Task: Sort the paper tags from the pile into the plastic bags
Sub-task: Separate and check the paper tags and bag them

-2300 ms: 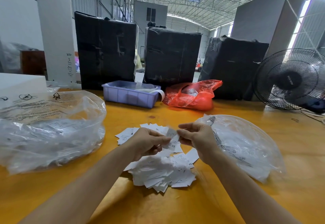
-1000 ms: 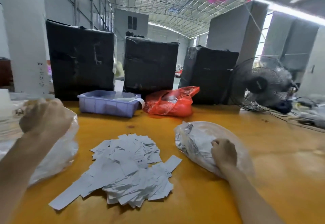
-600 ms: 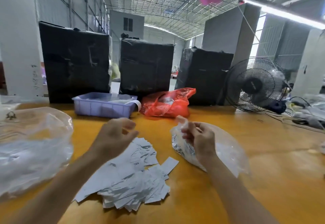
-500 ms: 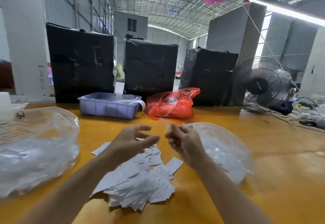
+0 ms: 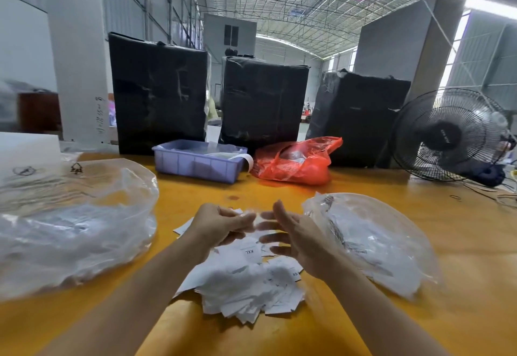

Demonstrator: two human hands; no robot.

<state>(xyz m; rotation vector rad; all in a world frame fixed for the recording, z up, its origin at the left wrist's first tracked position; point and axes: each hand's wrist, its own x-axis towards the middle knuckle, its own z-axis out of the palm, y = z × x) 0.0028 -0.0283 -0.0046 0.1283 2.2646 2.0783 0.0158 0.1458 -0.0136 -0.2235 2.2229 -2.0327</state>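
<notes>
Sorting midway: both bags (image 5: 70,232) (image 5: 375,246) hold tags; pile (image 5: 246,280) remains; left hand (image 5: 221,225) and right hand (image 5: 296,239) hover loose-fingered, empty.

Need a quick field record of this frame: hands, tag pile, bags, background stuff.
left hand: over the pile, fingers curled; blurred, grip unclear
right hand: over the pile, fingers spread, holding nothing
white paper tag pile: on yellow table, between the bags; one tag reads XXL
large clear plastic bag: left of pile, tags inside
small clear plastic bag: right of pile, tags inside
behind: lilac plastic bin, red plastic bag, black fan
</notes>
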